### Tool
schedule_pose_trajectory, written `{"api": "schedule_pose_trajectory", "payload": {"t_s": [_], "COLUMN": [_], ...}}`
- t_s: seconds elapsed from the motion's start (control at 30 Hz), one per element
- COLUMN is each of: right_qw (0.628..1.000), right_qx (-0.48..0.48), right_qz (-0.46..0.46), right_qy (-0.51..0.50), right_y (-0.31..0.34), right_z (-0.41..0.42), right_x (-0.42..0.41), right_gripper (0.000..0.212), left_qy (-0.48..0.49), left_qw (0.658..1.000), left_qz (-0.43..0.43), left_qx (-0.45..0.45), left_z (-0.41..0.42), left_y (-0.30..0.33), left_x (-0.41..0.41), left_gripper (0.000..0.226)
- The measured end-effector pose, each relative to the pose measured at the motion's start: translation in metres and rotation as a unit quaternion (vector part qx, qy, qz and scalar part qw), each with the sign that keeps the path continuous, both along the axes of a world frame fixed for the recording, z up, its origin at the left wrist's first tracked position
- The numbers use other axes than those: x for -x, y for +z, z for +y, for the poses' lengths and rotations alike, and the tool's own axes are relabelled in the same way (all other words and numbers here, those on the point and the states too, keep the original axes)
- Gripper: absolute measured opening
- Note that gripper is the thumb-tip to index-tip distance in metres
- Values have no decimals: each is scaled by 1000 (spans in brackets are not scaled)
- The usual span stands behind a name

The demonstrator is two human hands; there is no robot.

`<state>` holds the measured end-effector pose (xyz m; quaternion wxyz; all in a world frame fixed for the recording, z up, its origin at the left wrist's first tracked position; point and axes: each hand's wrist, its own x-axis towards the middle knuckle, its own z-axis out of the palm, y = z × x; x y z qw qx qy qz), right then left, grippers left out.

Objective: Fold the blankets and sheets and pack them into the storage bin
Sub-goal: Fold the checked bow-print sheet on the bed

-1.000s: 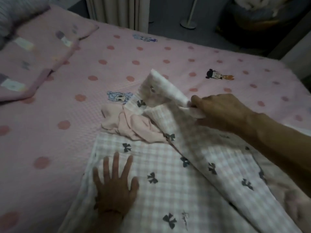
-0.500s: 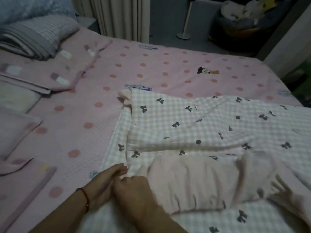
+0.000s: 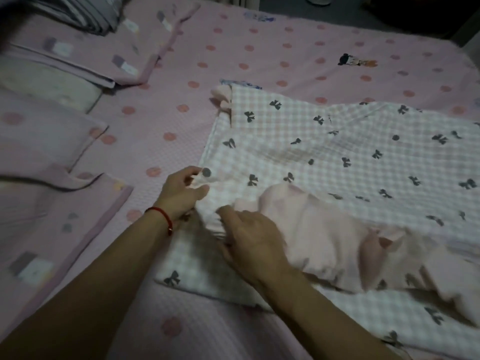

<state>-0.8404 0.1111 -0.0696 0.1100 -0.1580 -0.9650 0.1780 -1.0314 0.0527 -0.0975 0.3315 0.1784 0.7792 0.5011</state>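
Gingham-checked, bow-printed sheet (image 3: pixel 350 152) lies half-folded on the pink dotted bed (image 3: pixel 259 53); since half a second ago the left hand (image 3: pixel 181 193) has pinched its near corner, right hand (image 3: pixel 252 240) gathering adjacent fabric, aligning edges.

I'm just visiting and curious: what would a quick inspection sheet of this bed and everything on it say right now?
Surface: bed covered by a pink polka-dot spread with small cartoon prints.
Job's things: checked sheet with black bows, partly folded, its plain pink underside turned up near the hands; no storage bin in view.
Clutter: folded pink bedding and a grey striped stack at the far left; more pink folded pieces at the near left.
Grippers: left hand pinches the sheet's edge; right hand grips bunched fabric beside it.
Cables: nothing seen.
Surroundings: dark floor beyond the bed.
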Motion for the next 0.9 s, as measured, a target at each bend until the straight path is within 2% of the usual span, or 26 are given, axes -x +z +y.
{"api": "schedule_pose_trajectory", "payload": {"t_s": [0.07,0.1,0.13,0.2,0.27,0.3,0.33,0.37,0.4,0.43,0.47,0.5,0.6,0.67,0.73,0.77,0.8,0.87,0.9], "right_qw": [985,968,961,976,990,986,969,948,937,942,953,953,916,931,978,990,990,945,920], "right_qx": [154,215,234,211,111,58,25,21,40,78,133,195,276,250,173,114,57,17,12], "right_qz": [-68,-118,-132,-56,-10,-61,-156,-253,-311,-311,-269,-233,-246,-222,-108,-75,-103,-299,-370], "right_qy": [39,53,59,22,-80,-146,-191,-194,-154,-95,-38,23,156,149,42,-20,-78,-130,-132], "right_y": [-5,-12,-20,-32,-44,-47,-52,-52,-53,-51,-50,-46,-36,-36,-45,-50,-55,-69,-74], "right_z": [-14,-18,-20,-13,14,33,51,64,64,55,37,13,-46,-53,-38,-26,-15,3,7], "right_x": [15,17,12,-15,-52,-71,-90,-105,-117,-125,-130,-136,-146,-151,-152,-153,-153,-160,-165], "right_gripper": [42,49,52,43,50,62,77,85,80,62,40,27,26,23,15,21,43,93,105], "left_qy": [-1,10,17,-8,-28,-35,-47,-56,-50,-31,-11,3,9,11,19,27,29,-25,-57], "left_qw": [993,985,978,976,979,977,977,975,976,975,977,980,988,988,985,982,980,974,970], "left_qz": [79,81,53,-14,-28,-36,-52,-74,-95,-114,-123,-110,-54,-36,-31,-44,-60,-72,-59], "left_qx": [91,155,202,216,201,205,203,202,192,188,174,166,145,151,168,179,188,214,230], "left_z": [-22,-33,-43,-58,-69,-77,-84,-91,-98,-102,-105,-108,-109,-110,-110,-109,-108,-109,-108], "left_y": [-18,-29,-38,-48,-54,-60,-65,-69,-71,-71,-71,-70,-60,-63,-65,-65,-67,-69,-63], "left_x": [6,4,-3,-22,-40,-47,-54,-60,-64,-63,-61,-57,-51,-54,-60,-62,-62,-60,-60], "left_gripper": [20,17,12,18,21,19,18,21,22,20,17,15,20,22,23,27,34,46,47]}}
